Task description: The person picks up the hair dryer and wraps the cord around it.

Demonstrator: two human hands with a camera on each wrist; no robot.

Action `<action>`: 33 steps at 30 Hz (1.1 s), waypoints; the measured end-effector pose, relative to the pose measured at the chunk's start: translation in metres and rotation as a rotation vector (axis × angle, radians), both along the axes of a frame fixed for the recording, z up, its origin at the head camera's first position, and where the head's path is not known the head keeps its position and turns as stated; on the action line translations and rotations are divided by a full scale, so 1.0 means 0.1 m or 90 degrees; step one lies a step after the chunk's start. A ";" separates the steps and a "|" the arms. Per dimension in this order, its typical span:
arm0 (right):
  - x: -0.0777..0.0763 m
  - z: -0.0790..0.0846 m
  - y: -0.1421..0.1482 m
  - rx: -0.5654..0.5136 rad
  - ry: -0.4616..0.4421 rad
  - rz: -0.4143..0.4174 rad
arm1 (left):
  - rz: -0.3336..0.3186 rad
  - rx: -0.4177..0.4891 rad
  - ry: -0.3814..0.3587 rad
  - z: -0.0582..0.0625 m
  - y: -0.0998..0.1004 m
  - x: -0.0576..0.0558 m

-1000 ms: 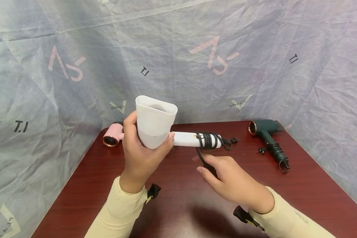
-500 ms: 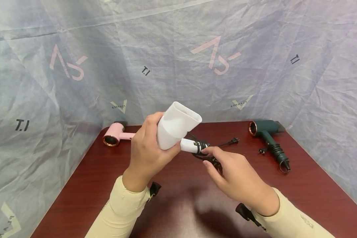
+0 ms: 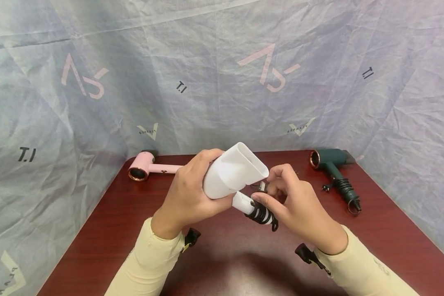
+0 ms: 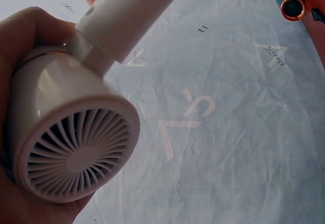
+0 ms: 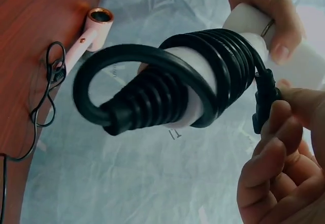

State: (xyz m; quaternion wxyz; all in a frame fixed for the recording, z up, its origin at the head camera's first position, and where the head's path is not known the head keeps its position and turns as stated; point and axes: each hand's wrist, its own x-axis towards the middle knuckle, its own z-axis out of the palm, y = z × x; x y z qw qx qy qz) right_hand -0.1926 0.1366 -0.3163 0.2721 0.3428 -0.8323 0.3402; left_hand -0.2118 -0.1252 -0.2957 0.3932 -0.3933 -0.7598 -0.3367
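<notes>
My left hand (image 3: pixel 186 193) grips a white hair dryer (image 3: pixel 223 174) around its head, holding it above the table with the flattened nozzle aimed up and right. The vented intake grille (image 4: pixel 81 155) faces the left wrist camera. A black power cord (image 5: pixel 228 69) is wound in several tight turns around the handle, and a loop with a ribbed strain relief (image 5: pixel 155 99) shows at the handle's end. Beside the coil, my right hand (image 3: pixel 299 201) pinches the cord's plug (image 5: pixel 265 102) between thumb and forefinger; its other fingers are curled.
On the dark red table (image 3: pixel 107 238), a pink hair dryer (image 3: pixel 144 164) lies at the back left, its loose cord (image 5: pixel 35 112) trailing over the surface. A dark green hair dryer (image 3: pixel 329 158) with a wrapped cord lies at the back right. Grey printed fabric (image 3: pixel 214 74) stands behind.
The left hand has lowered the white hair dryer and tilted it rightward, so its handle points down-right. The cord's free length is now wound up, and the right hand has moved up to its plug.
</notes>
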 end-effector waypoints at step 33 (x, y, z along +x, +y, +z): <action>-0.03 -0.33 -0.26 0.232 0.248 -0.103 | 0.023 0.020 -0.188 -0.03 0.05 0.00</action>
